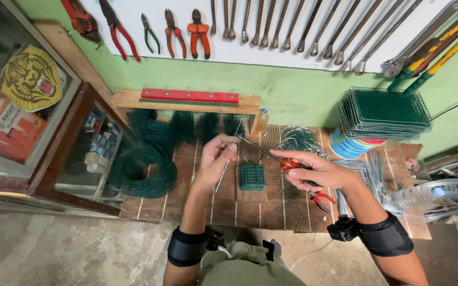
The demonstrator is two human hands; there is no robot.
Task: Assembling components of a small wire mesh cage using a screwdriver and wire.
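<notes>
The long thin pliers with orange handles lie slanted over the brown wooden workbench. The handles are low on the right, and the thin metal nose points up and to the left. The right hand is closed around the orange handles and grips them. The tip of the nose meets the fingers of the left hand. The left hand is pinched shut on a short thin grey wire, which hangs down and a little to the left from the fingers. Both hands are held up above the bench.

Under the hands sits a small square stack of green wire mesh. A big roll of green wire mesh lies to the left. Small red-handled pliers lie on the bench near the right wrist.
</notes>
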